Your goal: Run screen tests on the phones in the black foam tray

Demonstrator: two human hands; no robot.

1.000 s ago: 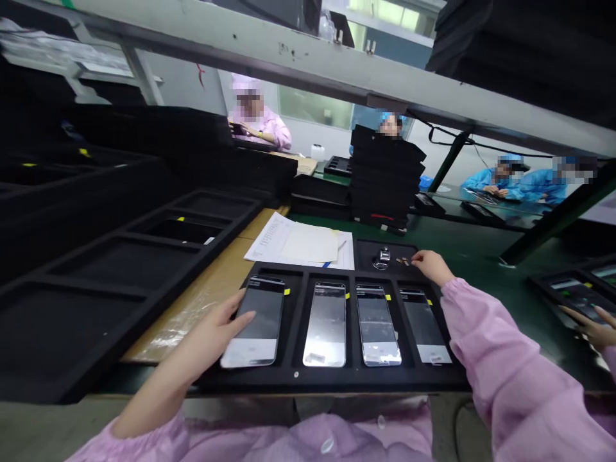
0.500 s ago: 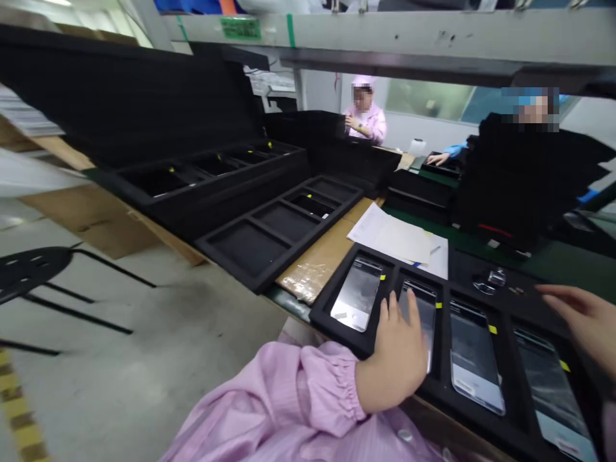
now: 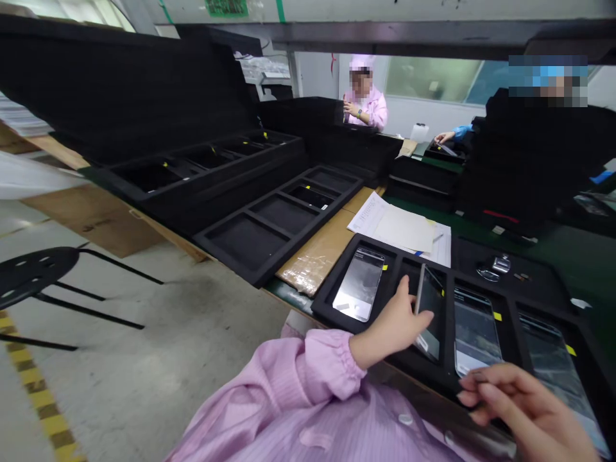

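Note:
My left hand (image 3: 397, 319) grips the raised left edge of a smartphone (image 3: 431, 308), tilted up in the second compartment of a black foam tray (image 3: 332, 301). Its thumb lies across the near side and the fingers are at the left. My right hand (image 3: 529, 404) is closed in a pinch over the lower end of the third smartphone (image 3: 476, 327); anything between its fingertips is too small to make out. The first smartphone (image 3: 359, 284) lies flat at the left, and a fourth smartphone (image 3: 558, 366) lies at the right. Yellow tabs mark the compartments' right sides.
Papers (image 3: 404, 228) with a pen lie behind the tray, beside a taped brown carton (image 3: 308, 263). Another foam tray (image 3: 269, 224) holds one phone. Dark foam trays are stacked (image 3: 534, 160) at the back right. A stool (image 3: 38, 276) stands left. Two co-workers sit across.
The second smartphone has gone from lying flat to tilted, with my left hand now at its edge. My right hand has moved from the tray's right side toward me, its fingers now pinched.

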